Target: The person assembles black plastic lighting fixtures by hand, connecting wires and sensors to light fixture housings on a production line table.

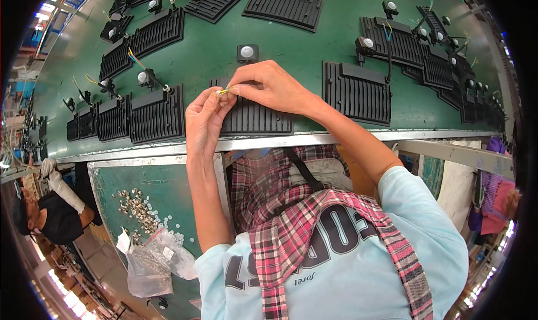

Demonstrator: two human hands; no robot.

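Observation:
My left hand (pixel 205 114) and my right hand (pixel 269 87) meet over a black ribbed floodlight (pixel 258 118) lying at the bench's front edge. Between the fingertips of both shows a short yellow-green wire (pixel 223 92), pinched from either side. Whether a small fitting sits on the wire is hidden by the fingers. Just beyond my right hand, a motion sensor (pixel 247 53) with a white dome stands up at the floodlight's far side. Another floodlight (pixel 357 93) lies to the right, with its own sensor (pixel 364 45) and cable.
More floodlights (pixel 157 115) line the green bench (pixel 302 51) at left, back and right, several with loose coloured wires. At lower left, a side table (pixel 120 174) bears small metal fittings (pixel 137 210), clear washers and plastic bags (pixel 148 269). A gloved person (pixel 59 202) is at far left.

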